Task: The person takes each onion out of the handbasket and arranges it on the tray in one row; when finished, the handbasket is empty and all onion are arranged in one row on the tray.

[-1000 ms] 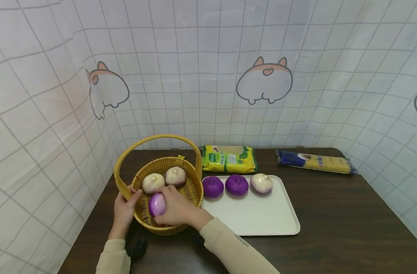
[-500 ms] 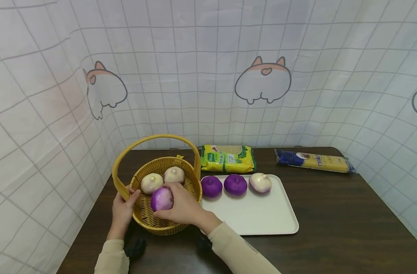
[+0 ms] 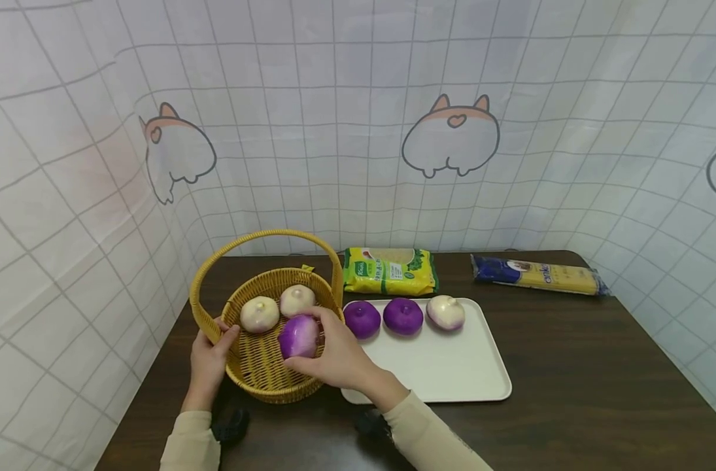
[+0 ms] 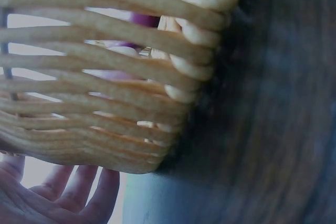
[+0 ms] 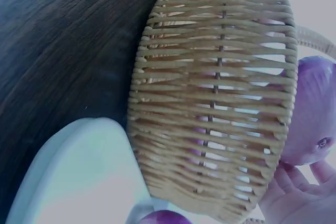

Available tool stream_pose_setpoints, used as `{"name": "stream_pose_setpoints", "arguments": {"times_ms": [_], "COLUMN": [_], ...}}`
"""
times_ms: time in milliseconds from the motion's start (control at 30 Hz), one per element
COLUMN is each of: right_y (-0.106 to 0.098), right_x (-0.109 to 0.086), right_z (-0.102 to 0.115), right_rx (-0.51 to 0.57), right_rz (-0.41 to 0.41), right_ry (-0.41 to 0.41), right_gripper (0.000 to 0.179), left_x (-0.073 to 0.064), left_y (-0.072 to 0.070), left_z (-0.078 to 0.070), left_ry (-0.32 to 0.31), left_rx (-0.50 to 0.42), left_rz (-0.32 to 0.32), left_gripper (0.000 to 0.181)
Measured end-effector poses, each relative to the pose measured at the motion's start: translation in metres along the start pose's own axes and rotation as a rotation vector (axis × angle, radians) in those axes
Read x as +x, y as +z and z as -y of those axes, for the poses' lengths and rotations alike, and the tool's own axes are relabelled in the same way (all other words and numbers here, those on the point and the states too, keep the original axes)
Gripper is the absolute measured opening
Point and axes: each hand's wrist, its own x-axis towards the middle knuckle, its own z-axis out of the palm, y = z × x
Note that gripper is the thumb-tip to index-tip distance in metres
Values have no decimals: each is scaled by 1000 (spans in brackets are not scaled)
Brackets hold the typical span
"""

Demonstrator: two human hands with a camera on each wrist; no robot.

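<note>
A yellow wicker basket [image 3: 263, 366] with an arched handle stands on the table, two pale onions [image 3: 259, 314] inside it. My left hand [image 3: 209, 360] grips the basket's left rim near the handle's foot; in the left wrist view its fingers [image 4: 102, 198] lie past the woven wall. My right hand [image 3: 342, 353] holds a purple-and-white onion [image 3: 299, 337] between thumb and fingers, over the right part of the basket. In the right wrist view this onion [image 5: 314, 111] shows above the basket's rim. A white tray [image 3: 440, 373] beside the basket bears two dark purple onions [image 3: 403, 317] and one pale onion [image 3: 446, 313].
Behind the tray lies a yellow-green food packet [image 3: 390, 271]. A blue-and-yellow pasta packet [image 3: 537, 275] lies at the back right of the dark wooden table [image 3: 587, 379]. A white grid-patterned curtain [image 3: 346, 131] encloses the back and sides.
My right hand has lifted the purple-and-white onion and carried it rightward, from the basket's lower middle toward its right rim. The left hand keeps its grip on the basket.
</note>
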Motion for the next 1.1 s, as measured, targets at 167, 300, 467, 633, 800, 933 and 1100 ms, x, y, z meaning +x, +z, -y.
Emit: {"name": "stream_pose_setpoints", "arguments": {"times_ms": [167, 300, 467, 633, 800, 933, 1100], "right_y": [-7, -13, -20, -28, -37, -39, -42], "right_x": [-7, -12, -19, -27, -34, -39, -46], "right_z": [-5, -9, -15, -22, -27, -35, -45], "right_rx": [75, 94, 152, 173, 167, 176, 191], "right_rz": [-30, -44, -47, -74, -109, -134, -167], "right_ry": [-25, -35, -44, -51, -45, -35, -4], "right_gripper": [86, 86, 83, 78, 80, 78, 76], "left_x": [1, 1, 1, 1, 1, 1, 1], "left_y": [0, 0, 0, 0, 0, 0, 1], "left_z": [0, 0, 0, 0, 1, 1, 1], "left_ry": [0, -3, 0, 2, 7, 12, 5], "left_rx": [4, 1, -9, -15, -23, -31, -21], "left_rz": [7, 9, 9, 0, -1, -5, -9], "left_gripper": [36, 36, 33, 31, 33, 31, 31]}}
